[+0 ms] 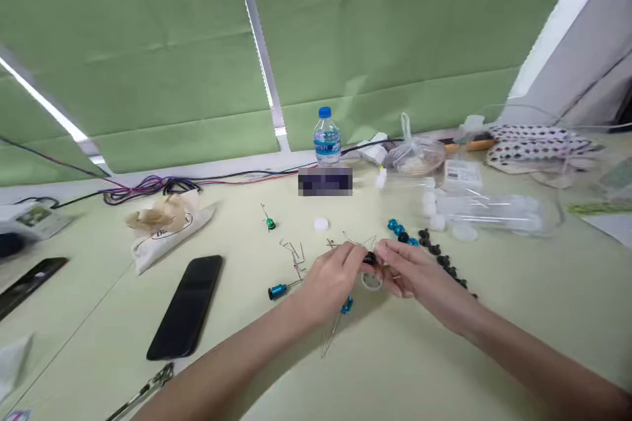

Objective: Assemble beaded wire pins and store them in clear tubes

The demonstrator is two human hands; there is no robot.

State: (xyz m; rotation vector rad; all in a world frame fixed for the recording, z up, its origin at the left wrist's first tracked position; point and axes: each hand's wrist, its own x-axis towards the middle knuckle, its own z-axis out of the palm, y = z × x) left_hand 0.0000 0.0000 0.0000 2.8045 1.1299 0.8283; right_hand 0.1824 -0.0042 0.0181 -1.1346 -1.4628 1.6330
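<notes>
My left hand (pixel 332 276) and my right hand (pixel 417 273) meet over the table, right of centre. A small black knob-like part (pixel 369 258) sits between them, pinched by my left fingers. The closed fingers of my right hand are beside it, at a thin bent wire; what exactly they grip is too small to tell. Just below my fingertips is a clear round piece (pixel 371 281). A blue part with a long wire (pixel 347 305) lies under my left wrist. Left of my left hand are a blue-and-black piece (pixel 278 291) and several bent wires (pixel 295 253).
Blue parts (pixel 399 229) and a row of black parts (pixel 444 263) lie by my right hand. A white cap (pixel 320 224), water bottle (pixel 326 141) and clear tubes (pixel 488 210) stand or lie farther back. A black phone (pixel 185 308) and cloth pouch (pixel 168 230) are at left.
</notes>
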